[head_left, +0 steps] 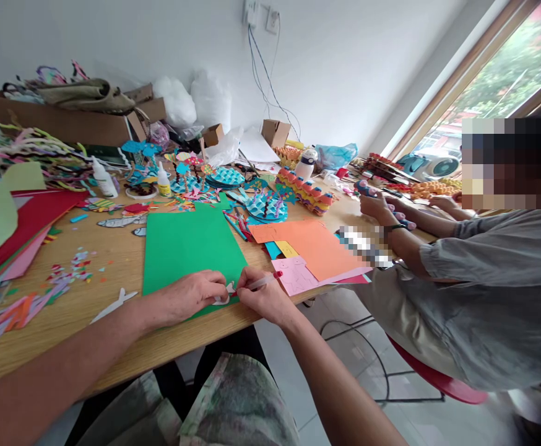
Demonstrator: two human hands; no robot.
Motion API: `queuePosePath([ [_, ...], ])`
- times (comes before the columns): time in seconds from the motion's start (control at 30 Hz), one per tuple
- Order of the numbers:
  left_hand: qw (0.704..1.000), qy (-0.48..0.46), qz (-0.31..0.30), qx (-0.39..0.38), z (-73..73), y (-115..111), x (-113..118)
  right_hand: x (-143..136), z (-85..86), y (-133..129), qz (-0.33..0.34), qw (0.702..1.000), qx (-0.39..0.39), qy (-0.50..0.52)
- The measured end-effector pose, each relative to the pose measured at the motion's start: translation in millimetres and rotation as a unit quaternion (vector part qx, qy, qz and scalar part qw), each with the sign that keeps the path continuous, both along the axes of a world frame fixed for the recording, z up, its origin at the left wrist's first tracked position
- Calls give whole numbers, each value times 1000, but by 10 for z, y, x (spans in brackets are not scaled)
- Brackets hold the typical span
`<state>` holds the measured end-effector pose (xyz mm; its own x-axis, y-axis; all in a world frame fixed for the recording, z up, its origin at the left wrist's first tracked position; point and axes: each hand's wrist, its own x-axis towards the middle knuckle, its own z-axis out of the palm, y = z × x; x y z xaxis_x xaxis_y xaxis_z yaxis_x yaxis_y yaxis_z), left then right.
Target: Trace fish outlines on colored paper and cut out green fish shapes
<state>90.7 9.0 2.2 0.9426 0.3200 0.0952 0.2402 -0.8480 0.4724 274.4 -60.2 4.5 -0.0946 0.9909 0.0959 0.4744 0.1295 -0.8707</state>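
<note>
- Pinching the pen point(262, 282) in my right hand point(267, 298), low over the green paper point(189, 248)
- left hand point(187, 300) clamps a white cutout point(221, 301) there
- cardboard box point(61, 122) out back, khaki cloth point(82, 95) on top

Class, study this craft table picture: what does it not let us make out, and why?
All in the head view:
- White cutout: full shape, partly covered by the left hand.
- Pen: tip detail, too small at the right hand.
- Yellow paper: remainder, beneath other sheets.
- Yellow-labelled bottle: wording, too small.
</note>
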Motion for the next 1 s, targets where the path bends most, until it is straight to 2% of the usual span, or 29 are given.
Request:
queuePosePath([
  [0.3,1000,-17,-3,-9,-16,4,-7,-56,-9,36,-33,999,18,-12],
  [0.73,1000,-21,-3,-10,-49,11,-14,-61,-22,40,-40,999,8,1],
  [1.0,1000,-16,-4,-9,-36,12,-13,-52,32,8,-46,999,-2,9],
])
